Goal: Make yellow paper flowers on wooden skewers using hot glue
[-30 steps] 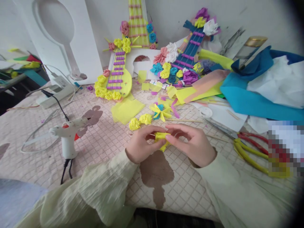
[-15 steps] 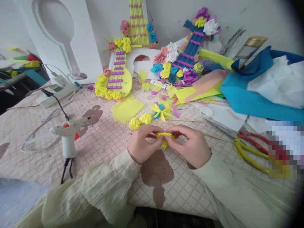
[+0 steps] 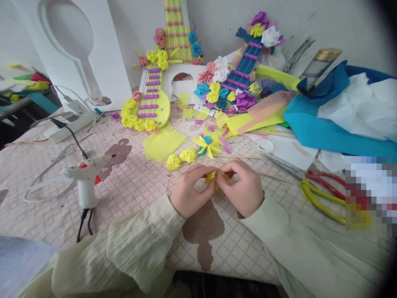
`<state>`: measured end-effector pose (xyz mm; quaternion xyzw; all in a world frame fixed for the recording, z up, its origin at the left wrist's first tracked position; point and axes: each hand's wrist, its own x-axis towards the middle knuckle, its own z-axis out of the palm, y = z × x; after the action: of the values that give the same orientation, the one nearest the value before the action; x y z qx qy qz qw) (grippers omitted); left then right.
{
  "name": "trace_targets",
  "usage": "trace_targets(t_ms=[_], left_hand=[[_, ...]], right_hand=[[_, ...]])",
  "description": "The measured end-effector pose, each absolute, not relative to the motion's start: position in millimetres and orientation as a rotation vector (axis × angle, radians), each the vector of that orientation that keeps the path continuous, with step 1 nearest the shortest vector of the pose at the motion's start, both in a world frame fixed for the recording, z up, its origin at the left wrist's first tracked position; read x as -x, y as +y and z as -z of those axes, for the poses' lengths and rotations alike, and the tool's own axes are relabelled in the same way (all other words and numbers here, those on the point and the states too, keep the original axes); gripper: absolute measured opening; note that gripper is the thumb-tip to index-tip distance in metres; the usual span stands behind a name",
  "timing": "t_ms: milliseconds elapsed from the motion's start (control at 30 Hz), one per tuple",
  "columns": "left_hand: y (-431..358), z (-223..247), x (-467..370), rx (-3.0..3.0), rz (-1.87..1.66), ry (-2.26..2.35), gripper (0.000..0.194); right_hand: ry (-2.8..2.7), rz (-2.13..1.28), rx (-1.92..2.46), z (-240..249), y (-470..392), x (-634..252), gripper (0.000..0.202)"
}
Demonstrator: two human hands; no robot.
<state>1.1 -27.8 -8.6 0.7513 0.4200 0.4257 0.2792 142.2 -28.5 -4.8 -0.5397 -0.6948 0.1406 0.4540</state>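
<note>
Between my fingertips is a small folded piece of yellow crepe paper (image 3: pixel 211 177), partly hidden by the fingers. My left hand (image 3: pixel 192 189) pinches it from the left, and my right hand (image 3: pixel 242 186) pinches it from the right, its fingertips close against those of the left. Just beyond my hands lie two yellow paper flowers (image 3: pixel 180 159) and a yellow star-shaped paper piece (image 3: pixel 209 146) on a blue one. Yellow paper sheets (image 3: pixel 163 142) rest behind the flowers.
A white glue gun (image 3: pixel 87 182) stands at the left near a power strip (image 3: pixel 66 120). Decorated paper instruments (image 3: pixel 154 97) lean at the back. Scissors with red and yellow handles (image 3: pixel 322 194) lie at the right, below blue paper (image 3: pixel 335 128).
The yellow paper between my hands has changed from a flat strip to a more bunched shape. My right hand has shifted left, closer to my left hand. The whole view has shifted slightly.
</note>
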Motion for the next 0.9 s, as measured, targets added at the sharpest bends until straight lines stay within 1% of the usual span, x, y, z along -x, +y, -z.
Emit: trace_targets(t_ms=[100,167,233,333,433,500,667,800,900], left_hand=[[-27,10,-1,-1.771,-1.114,1.124,0.028],[-25,10,0,-1.606,-1.047,1.12,0.032],[-23,9,1,-1.478,-0.997,1.095,0.032],[-18,8,2,-1.393,-1.019,1.005,0.03],[-16,8,4,-1.442,-1.043,0.942,0.029],[-16,10,5,-1.538,-1.043,0.946,0.028],[-22,11,3,-1.934,-1.149,1.126,0.036],[-25,6,2,-2.171,-1.198,1.195,0.024],[-22,4,3,-2.179,-1.166,1.091,0.024]], right_hand=[[-1.529,-0.718,1.37,5,-27,-144,0.004],[-1.36,-0.969,1.359,6,-25,-146,0.009],[-1.216,-1.111,1.324,5,-21,-149,0.014],[-1.121,-1.231,1.295,0,-17,-153,0.018],[-1.249,-1.266,1.3,-4,-17,-156,0.02],[-1.362,-1.227,1.311,-4,-19,-157,0.02],[-1.385,-1.07,1.367,6,-21,-153,0.012],[-1.379,-1.117,1.334,7,-20,-154,0.012],[-1.545,-1.016,1.249,0,-20,-156,0.018]])
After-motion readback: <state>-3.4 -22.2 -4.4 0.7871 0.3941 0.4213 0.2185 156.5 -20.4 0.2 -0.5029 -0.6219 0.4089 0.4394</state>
